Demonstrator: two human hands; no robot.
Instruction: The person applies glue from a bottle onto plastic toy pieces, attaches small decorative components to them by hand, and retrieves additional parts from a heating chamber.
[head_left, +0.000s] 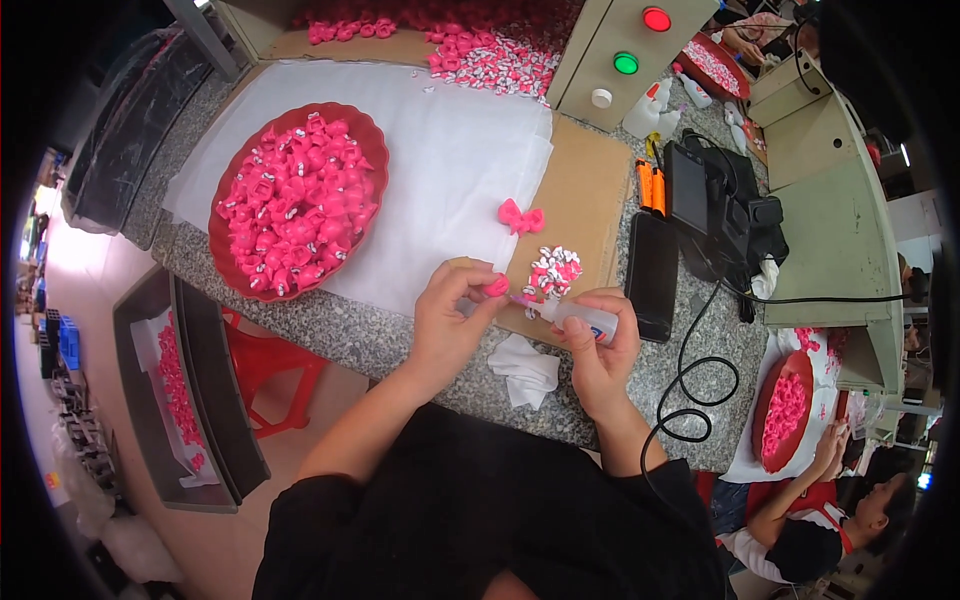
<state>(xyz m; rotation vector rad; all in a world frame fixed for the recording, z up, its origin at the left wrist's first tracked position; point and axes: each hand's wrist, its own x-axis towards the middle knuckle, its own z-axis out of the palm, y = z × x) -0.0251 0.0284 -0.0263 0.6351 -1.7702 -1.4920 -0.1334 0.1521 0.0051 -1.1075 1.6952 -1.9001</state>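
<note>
My left hand (450,315) pinches a small pink bow piece (496,287) between thumb and fingers above the table edge. My right hand (600,345) grips a small white glue bottle (582,319), its pink nozzle pointing left at the pink piece. Just beyond lie a small pile of pink-and-white clips (553,272) on brown cardboard (578,190) and one finished pink bow (520,216) on the white sheet (440,150). A red oval tray (372,150) heaped with pink bow pieces sits at the left of the sheet.
A crumpled white tissue (528,372) lies by the table edge. A black phone (652,276), orange markers (650,187), a black device with a cable (722,215) and a box with red and green buttons (625,50) stand right. Another person (820,500) works at lower right.
</note>
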